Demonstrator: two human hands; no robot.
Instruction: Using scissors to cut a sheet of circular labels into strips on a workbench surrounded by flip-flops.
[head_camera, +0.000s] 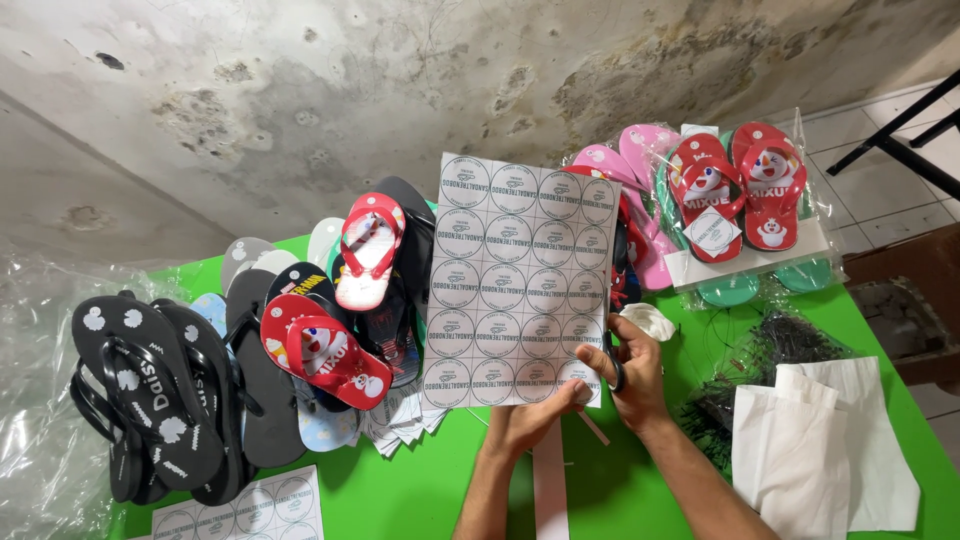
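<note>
Bright green tabletop (400, 500), smooth and flat, set against a stained, pitted grey wall (300, 90); pale floor tiles (880, 190) off to the sticker sheet's far right.

Nearest, below the sticker sheet: a second printed sheet (240, 510) lying flat at the lower left, white paper bags (830, 450) stacked at the lower right beside a tangle of dark ties (770, 350).

Left hand (535, 420) pinching the bottom edge of the sticker sheet (515, 280), fingers closed on the paper, holding it upright above the table. Right hand (630, 370) at the sheet's lower right corner, fingers curled through the handles of scissors (615, 372); blades mostly hidden, so how far apart cannot be told.

Sticker sheet: thin white paper, rows of round printed labels.

Left of the sheet: black rubber flip-flops (150, 400) with white flower shapes, red cartoon-printed sandals (325, 350), clear crinkled plastic (40, 440). Right of and behind the sheet: pink sandals (640, 160) and bagged red sandals (740, 190) in glossy wrap.
</note>
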